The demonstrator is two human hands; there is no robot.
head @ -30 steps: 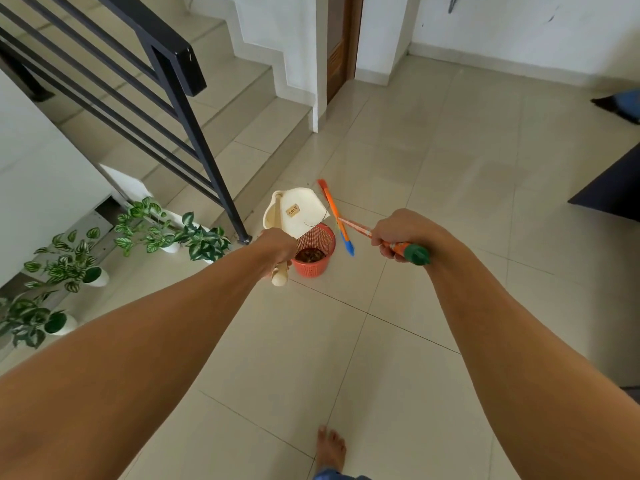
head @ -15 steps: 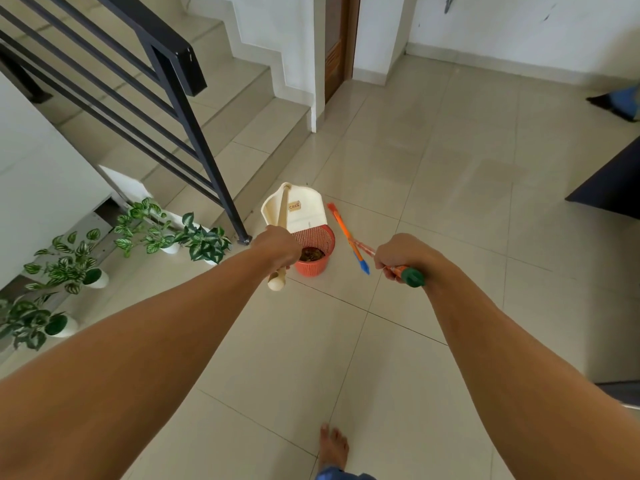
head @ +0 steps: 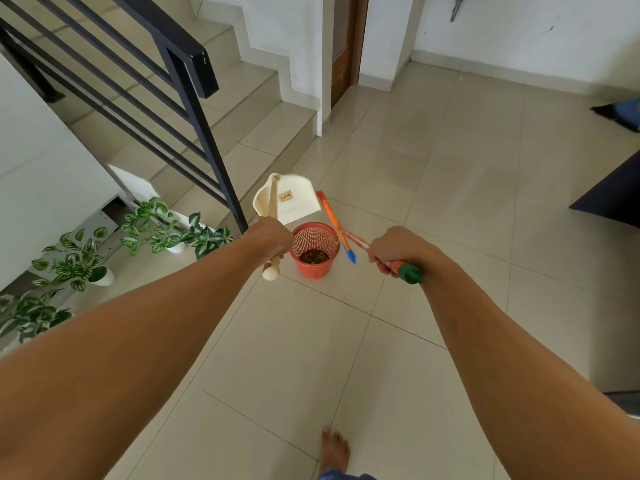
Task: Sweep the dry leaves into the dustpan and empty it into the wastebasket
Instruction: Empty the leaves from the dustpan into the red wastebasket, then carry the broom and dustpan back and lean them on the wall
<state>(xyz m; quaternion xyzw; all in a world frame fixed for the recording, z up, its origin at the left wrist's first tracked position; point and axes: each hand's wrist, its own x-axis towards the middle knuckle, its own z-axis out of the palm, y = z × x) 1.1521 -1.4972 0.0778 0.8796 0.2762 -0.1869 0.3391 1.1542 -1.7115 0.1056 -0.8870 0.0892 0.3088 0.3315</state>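
Observation:
A small red mesh wastebasket (head: 314, 251) stands on the tiled floor with brown dry leaves (head: 313, 257) at its bottom. My left hand (head: 271, 239) grips the long cream handle of a cream dustpan (head: 286, 198), whose pan hangs just beyond and left of the basket. My right hand (head: 393, 249) is closed around the patterned broom handle near its green end cap (head: 409, 273). The broom's orange and blue head (head: 335, 226) points down just right of the basket.
A black stair railing (head: 194, 109) and steps rise to the left. Potted green plants (head: 162, 226) line the floor at its foot. A dark piece of furniture (head: 613, 199) sits at the right edge. My bare foot (head: 334, 452) is at the bottom.
The dustpan has swung back from over the basket to beyond its left side, and its handle now points more upright. The broom hand dropped slightly toward the basket.

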